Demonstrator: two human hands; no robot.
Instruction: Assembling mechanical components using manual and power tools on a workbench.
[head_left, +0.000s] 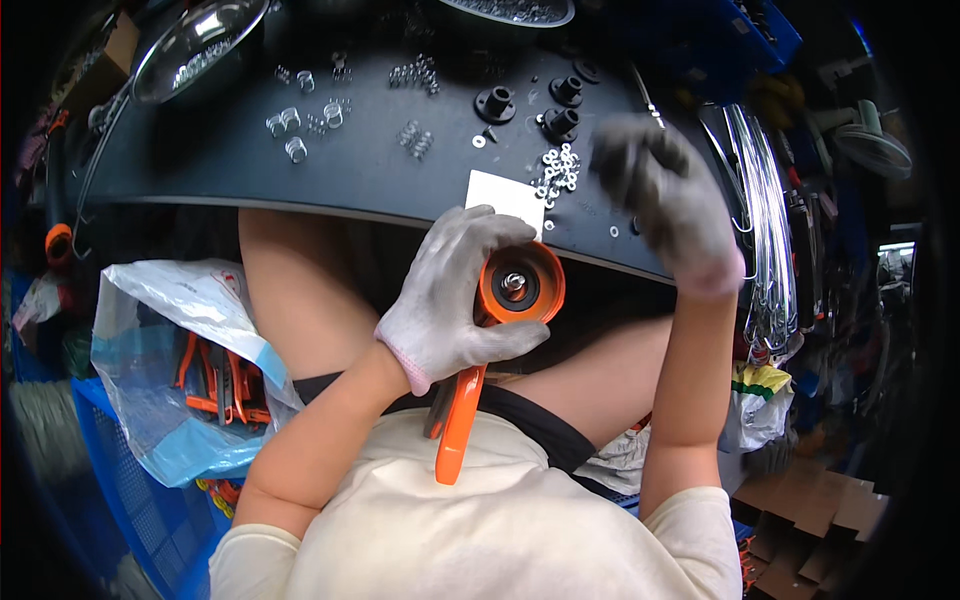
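My left hand (450, 290), in a grey-white work glove, is closed around an orange tool with a round cup-shaped head (552, 284) and a long handle (461, 425). Inside the cup, facing up, sit a black disc and a metal bolt end (514, 284). The handle points down toward my shirt. My right hand (665, 195), also gloved, hovers over the table's right part, beside a pile of small white washers (556, 172). Motion smears its fingers, so I cannot make out whether they hold anything. A white card (495, 197) lies at the table edge just beyond the tool.
On the dark table (220, 160) lie springs (414, 75) and black flanged parts (494, 104). Metal bowls (190, 65) stand at the back. To the left, a plastic bag (180, 300) holds orange tools; metal rods (760, 220) hang at right.
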